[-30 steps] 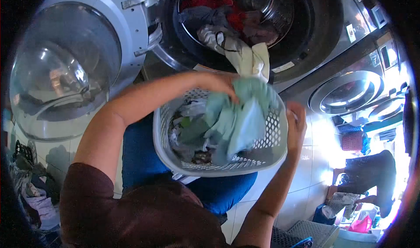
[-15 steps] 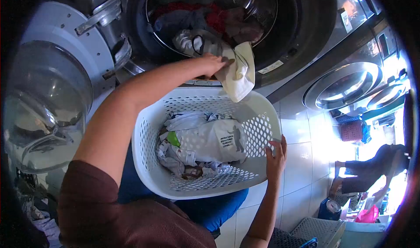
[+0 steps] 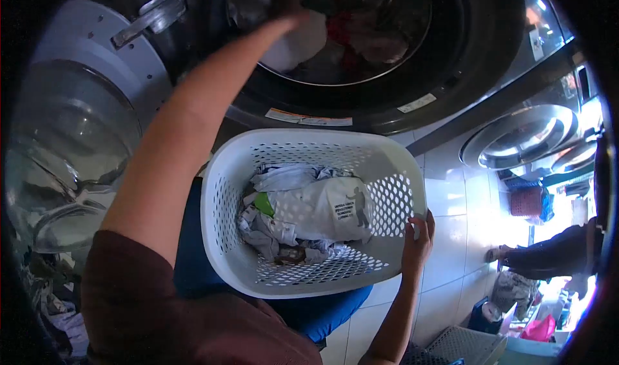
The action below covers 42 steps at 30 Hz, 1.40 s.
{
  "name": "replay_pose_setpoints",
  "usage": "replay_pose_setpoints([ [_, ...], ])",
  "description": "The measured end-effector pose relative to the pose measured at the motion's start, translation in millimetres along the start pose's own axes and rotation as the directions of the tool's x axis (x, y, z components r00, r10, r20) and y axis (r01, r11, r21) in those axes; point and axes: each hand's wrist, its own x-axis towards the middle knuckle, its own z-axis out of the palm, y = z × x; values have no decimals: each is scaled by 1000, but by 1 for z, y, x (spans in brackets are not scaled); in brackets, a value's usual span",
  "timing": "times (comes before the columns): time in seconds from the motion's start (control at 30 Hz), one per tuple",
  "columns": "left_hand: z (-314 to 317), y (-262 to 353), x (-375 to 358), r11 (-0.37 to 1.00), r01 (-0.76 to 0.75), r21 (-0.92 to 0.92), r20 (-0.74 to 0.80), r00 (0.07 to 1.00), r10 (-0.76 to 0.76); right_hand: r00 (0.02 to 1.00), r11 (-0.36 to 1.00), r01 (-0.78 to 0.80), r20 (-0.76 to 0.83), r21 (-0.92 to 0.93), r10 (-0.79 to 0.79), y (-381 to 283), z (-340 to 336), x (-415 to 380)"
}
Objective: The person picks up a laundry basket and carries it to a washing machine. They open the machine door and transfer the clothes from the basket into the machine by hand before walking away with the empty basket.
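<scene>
My left hand [image 3: 293,20] is deep inside the dark washer drum [image 3: 374,75], smeared by motion. Its fingers cannot be made out. Right beside it is a blurred white cloth [image 3: 303,46], and whether the hand grips it cannot be told. Further right in the drum lie red cloth [image 3: 345,36] and dull pinkish cloth [image 3: 380,43]. My right hand [image 3: 418,239] closes around the right rim of a white laundry basket [image 3: 258,289]. Inside the basket are a white printed shirt [image 3: 319,204], a green piece [image 3: 263,204] and other crumpled clothes [image 3: 261,239].
The washer's round glass door [image 3: 71,152] hangs wide open at the left. Another front-loader door [image 3: 519,136] is on the right. A person in dark clothes [image 3: 554,252] stands at far right, near a pink item [image 3: 538,328] and a grey crate [image 3: 467,345].
My left hand has gone from the drum's mouth, where it was at a cream-white cloth hanging over the basket, further into the drum. That cloth no longer hangs over the edge.
</scene>
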Motion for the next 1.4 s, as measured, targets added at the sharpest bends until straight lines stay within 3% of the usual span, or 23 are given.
replay_pose_setpoints([
  [0.07,28,-10,-26,993,-15,-115,447,892,65,1000,1000,10,-10,28,-9,1,0,2],
  [0.1,18,2,-44,959,181,-217,761,646,51,1000,999,10,-11,41,-10,2,1,4],
  [0.13,9,14,-62,910,387,-147,954,297,28,1000,999,4,-4,48,-4,4,2,3],
  [0.17,10,7,-70,905,415,-90,988,155,27,1000,999,10,-2,39,-10,1,0,2],
  [0.27,8,-11,-70,951,297,-88,957,289,-2,1000,999,6,-6,-31,-6,5,3,2],
  [0.4,-21,31,-61,991,-21,-130,598,796,95,1000,1000,-4,4,-29,4,-3,1,3],
  [0.5,-45,112,-98,891,-234,-390,398,829,392,1000,999,19,-17,-38,-20,-2,1,2],
  [0.53,-34,130,-120,764,-397,-510,332,728,600,999,999,28,-19,-28,-29,-1,2,3],
  [0.57,-68,156,-155,745,-342,-573,376,698,610,999,998,45,-26,-35,-46,0,2,3],
  [0.63,-56,160,-223,528,-317,-788,378,428,821,999,1000,25,-21,9,-24,0,2,3],
  [0.67,-61,159,-255,556,-455,-696,515,224,828,1000,999,12,-19,30,-12,1,3,3],
  [0.7,-64,155,-275,626,-428,-652,732,-139,667,999,1000,28,-31,-11,-28,3,3,2],
  [0.73,-54,133,-310,496,-565,-659,703,-228,674,999,1000,22,-29,3,-22,4,4,2],
  [0.8,-53,81,-360,328,-710,-624,667,-264,697,999,1000,14,-36,25,-13,5,4,2],
  [0.93,-27,59,-389,215,-717,-663,559,-283,779,999,998,31,-39,50,-29,3,1,2],
  [1.03,-12,54,-391,244,-581,-776,495,-322,807,998,996,33,-62,82,-28,4,2,0],
  [1.13,-58,111,-316,814,-176,-553,832,-76,549,997,996,42,-66,80,-37,4,0,0],
  [1.17,-62,115,-290,400,-442,-803,414,69,908,998,996,38,-61,76,-33,4,1,-1],
  [1.2,-85,136,-255,444,-392,-806,441,103,891,998,997,36,-56,71,-32,4,1,-1],
  [1.27,-117,164,-208,337,-461,-821,218,293,931,996,984,57,-75,171,-45,9,1,0],
  [1.33,-140,179,-180,479,-353,-804,263,511,818,991,920,109,-117,376,-70,26,10,-3],
  [1.37,-139,177,-176,520,-386,-762,220,601,768,983,288,-107,58,952,176,52,34,-13],
  [1.4,-137,176,-180,529,-466,-710,268,515,814,950,64,-201,179,977,255,52,38,-9],
])
